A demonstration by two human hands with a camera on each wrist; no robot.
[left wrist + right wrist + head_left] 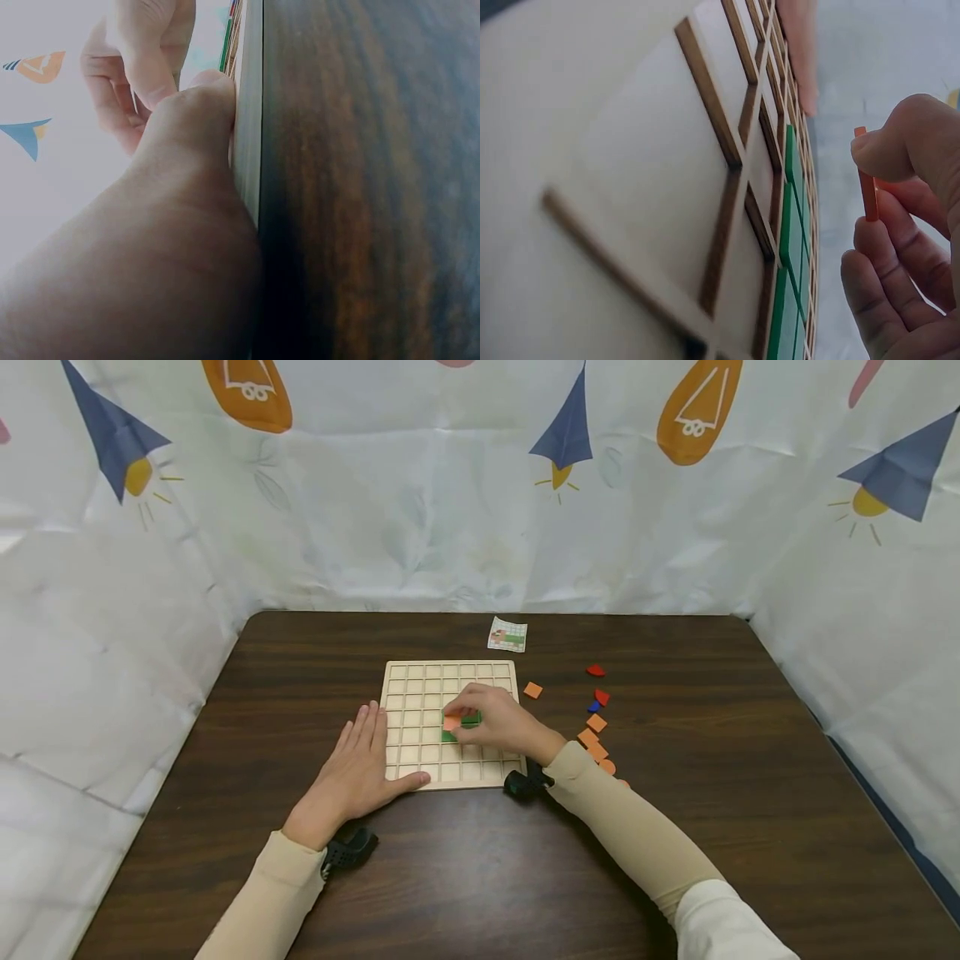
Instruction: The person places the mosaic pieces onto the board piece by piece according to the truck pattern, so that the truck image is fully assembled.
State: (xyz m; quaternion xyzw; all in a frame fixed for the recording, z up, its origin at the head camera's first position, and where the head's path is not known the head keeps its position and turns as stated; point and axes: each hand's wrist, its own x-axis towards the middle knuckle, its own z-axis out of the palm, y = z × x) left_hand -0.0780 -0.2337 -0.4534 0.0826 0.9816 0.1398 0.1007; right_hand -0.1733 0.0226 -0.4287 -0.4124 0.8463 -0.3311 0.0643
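Note:
A pale wooden grid board [405, 735] lies on the table with green square tiles [784, 232] set in some of its middle cells. Between thumb and fingers, my right hand [495, 718] pinches an orange square tile [866, 176], held just above the board and apart from it in the right wrist view. My left hand [356, 768] rests flat along the board's left edge, fingers straight, its thumb lying over the near left corner. In the head view the right hand hides part of the green tiles and the cells beneath it.
Right of the board, one orange tile [532, 690] lies alone. Farther right run several orange pieces [588, 737], two red pieces [596, 670] and a small blue piece [593, 707], partly behind the right forearm. A printed pattern card [507, 635] lies beyond the board.

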